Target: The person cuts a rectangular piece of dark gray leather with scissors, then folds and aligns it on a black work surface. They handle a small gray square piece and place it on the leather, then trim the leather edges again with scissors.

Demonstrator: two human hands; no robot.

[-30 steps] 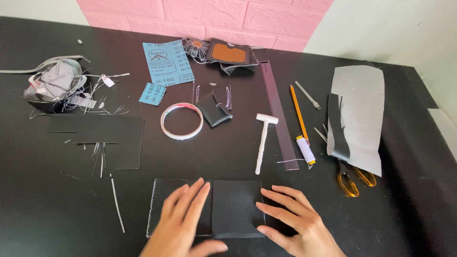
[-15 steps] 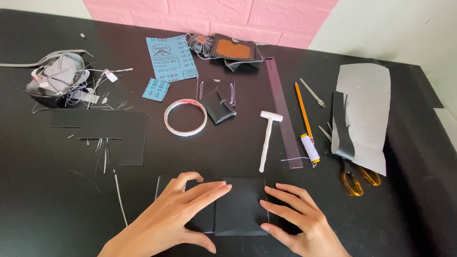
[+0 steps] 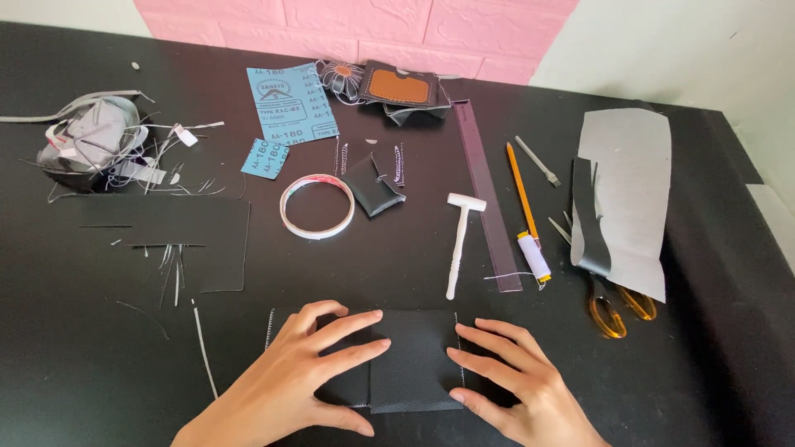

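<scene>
A flat black leather piece (image 3: 414, 356) with stitched edges lies near the table's front edge. My left hand (image 3: 310, 364) rests on its left part with fingers spread and pressing down. My right hand (image 3: 513, 377) lies flat against the piece's right edge, fingertips touching it. Neither hand grips anything. Part of the leather is hidden under my left palm.
Behind the leather lie a small white hammer (image 3: 460, 240), a roll of double-sided tape (image 3: 316, 206), a dark ruler (image 3: 487, 194), a pencil (image 3: 522, 189), a thread spool (image 3: 534, 257), orange-handled scissors (image 3: 617, 308), grey sheet material (image 3: 629, 190), blue sandpaper (image 3: 290, 103) and a scrap pile (image 3: 91, 141).
My left hand has slid from pointing up over the leather to lying across it, fingers now pointing right. My right hand has barely moved.
</scene>
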